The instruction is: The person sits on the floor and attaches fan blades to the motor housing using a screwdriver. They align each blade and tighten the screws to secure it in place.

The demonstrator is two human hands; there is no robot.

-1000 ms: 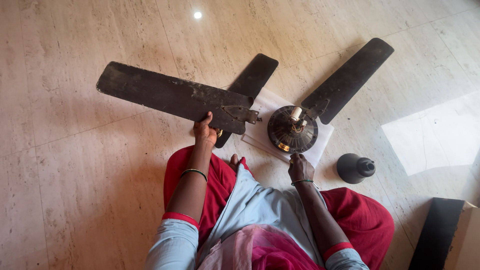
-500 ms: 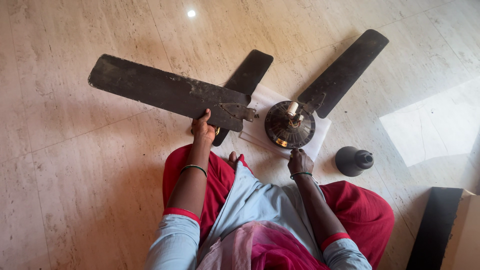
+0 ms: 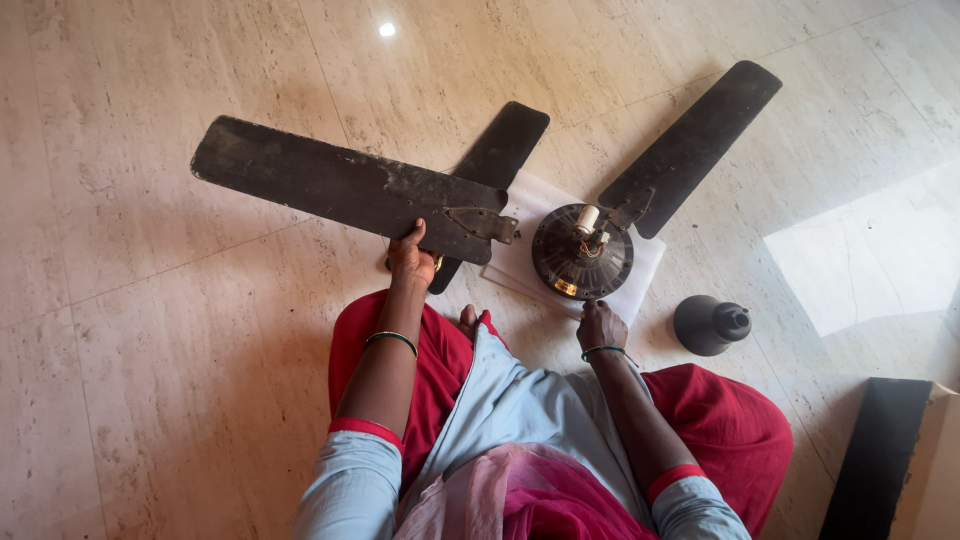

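Person on the floor with a dismantled ceiling fan.
Left hand (image 3: 411, 262) grasped 1 loose blade (image 3: 340, 188) mid-frame; right hand (image 3: 601, 327), grip unclear, touched the motor (image 3: 583, 253).

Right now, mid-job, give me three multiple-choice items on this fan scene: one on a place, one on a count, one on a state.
1. Where does the black bell-shaped cover stand?
A. On the white sheet
B. On the bare floor beside the person's right knee
C. On the motor hub

2. How many fan blades show in all?
A. Two
B. Three
C. Five

3. What is the state of the loose blade?
A. Gripped near its bracket by the left hand
B. Bolted to the hub
C. Lying untouched

Answers: 1 B, the cover sits on tile, off the white sheet. 2 B, one is held, one joins the motor hub, and one lies partly under the held one. 3 A, the fingers wrap its edge, clear of the hub.
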